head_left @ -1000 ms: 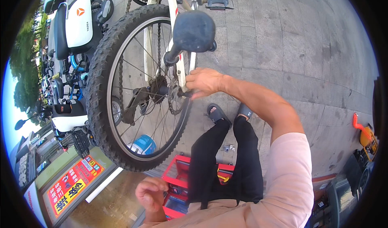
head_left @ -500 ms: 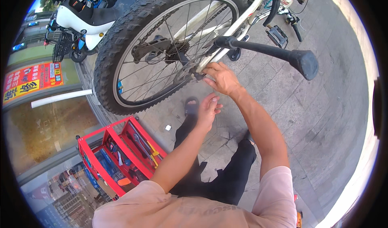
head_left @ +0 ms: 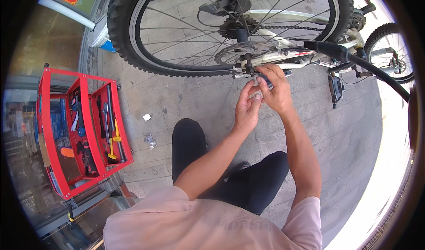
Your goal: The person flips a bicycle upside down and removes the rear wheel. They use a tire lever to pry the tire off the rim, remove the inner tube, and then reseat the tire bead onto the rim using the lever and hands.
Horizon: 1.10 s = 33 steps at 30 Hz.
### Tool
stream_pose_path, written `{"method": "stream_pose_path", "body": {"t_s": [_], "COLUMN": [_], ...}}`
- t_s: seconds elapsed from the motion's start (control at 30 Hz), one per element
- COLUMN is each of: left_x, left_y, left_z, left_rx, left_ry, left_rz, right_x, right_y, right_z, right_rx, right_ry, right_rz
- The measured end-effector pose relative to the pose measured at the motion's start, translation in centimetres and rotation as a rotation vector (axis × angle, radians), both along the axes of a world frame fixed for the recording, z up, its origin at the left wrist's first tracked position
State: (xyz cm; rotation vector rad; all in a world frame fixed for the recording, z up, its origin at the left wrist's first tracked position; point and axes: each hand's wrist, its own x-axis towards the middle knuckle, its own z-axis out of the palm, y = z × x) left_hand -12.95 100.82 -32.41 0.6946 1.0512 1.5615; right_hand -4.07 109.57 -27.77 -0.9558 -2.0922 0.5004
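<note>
My right hand is closed at the brake caliper by the rear wheel's hub. Between its thumb and fingers shows a small dark piece, mostly covered, whose kind I cannot make out. Just left of it, my left hand has bent fingers, apart from its thumb, with fingertips close to the right thumb; nothing shows in it. The bicycle's rear wheel, with a knobbly tyre, is raised in front of me. A brake disc and a sprocket cassette sit at its hub, beside the white frame.
A red tool cart with wrenches and other tools stands at my left. Small metal parts and a white scrap lie on the paving. A white-and-blue bucket is behind the cart. A pedal and black bar jut out right.
I have crouched, with my knees now bent, and the view has come nearer the hub. My left hand has risen to my right hand, which now holds a small dark piece.
</note>
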Motion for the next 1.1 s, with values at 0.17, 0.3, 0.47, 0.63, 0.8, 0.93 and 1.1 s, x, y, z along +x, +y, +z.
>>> {"method": "stream_pose_path", "body": {"t_s": [0.17, 0.3, 0.47, 0.63, 0.8, 0.93, 1.1], "left_x": [2.3, 2.6, 1.0, -1.4, -2.5, -2.8, -2.4], "left_y": [2.6, 1.6, -1.2, -1.1, 0.0, 0.0, -0.4], "left_z": [-1.5, -2.5, -6.1, -6.6, -6.2, -6.2, -5.1], "left_rx": [0.151, 0.021, -0.185, -0.292, -0.279, -0.27, -0.276], "left_ry": [-0.142, -0.15, -0.074, -0.139, -0.201, -0.192, -0.177], "left_rz": [0.145, 0.078, 0.042, 0.065, 0.022, 0.024, 0.019], "right_x": [-0.6, -1.1, -1.9, -0.7, 0.5, 1.1, 0.7], "right_y": [0.9, 0.6, 0.4, 0.9, 1.2, 1.0, 0.5], "right_z": [0.0, -0.7, -0.8, -1.9, -2.5, -3.0, -3.3], "right_rx": [0.104, 0.054, 0.083, 0.076, -0.19, -0.167, -0.018], "right_ry": [-0.067, -0.044, -0.025, 0.077, 0.185, 0.273, 0.238], "right_rz": [-0.013, -0.09, -0.097, -0.066, 0.001, -0.051, -0.031]}}
